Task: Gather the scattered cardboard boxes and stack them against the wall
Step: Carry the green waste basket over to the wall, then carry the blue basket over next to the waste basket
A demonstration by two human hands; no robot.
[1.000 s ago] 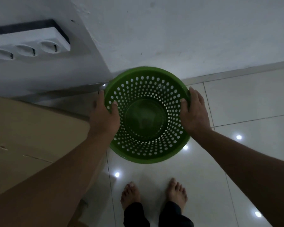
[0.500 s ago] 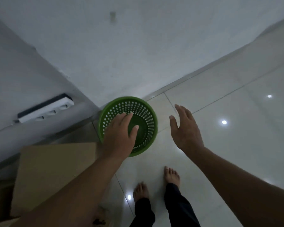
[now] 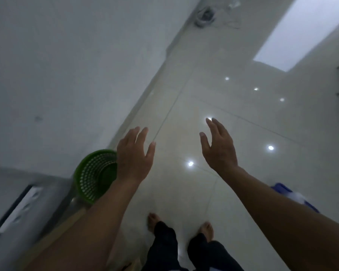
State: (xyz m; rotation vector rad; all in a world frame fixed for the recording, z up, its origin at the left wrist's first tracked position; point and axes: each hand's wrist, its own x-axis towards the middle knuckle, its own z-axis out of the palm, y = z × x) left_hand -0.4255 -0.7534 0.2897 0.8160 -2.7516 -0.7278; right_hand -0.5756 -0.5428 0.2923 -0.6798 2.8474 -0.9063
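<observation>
Both hands were raised over the glossy pale tiled floor (image 3: 213, 192), empty. The left hand (image 3: 133, 159) had its fingers spread and relaxed, holding nothing; the right hand (image 3: 218, 147) was likewise loose, fingers extended and apart.

The only piece of the task's goods in view was a sliver of brown cardboard box (image 3: 53, 239) at the near left, mostly hidden under the left forearm. It lay behind and below the left hand, toward the person's own side, near the white wall (image 3: 67, 65). Its long axis could not be told from so little.

A round green perforated plastic basket (image 3: 95, 176) stood on the floor against the wall, just left of the left hand and partly behind it, apart from the fingers as far as could be seen.

The left hand was plainly the nearer to the box. Since both palms faced the far floor, the next box probably lay out of view.
</observation>
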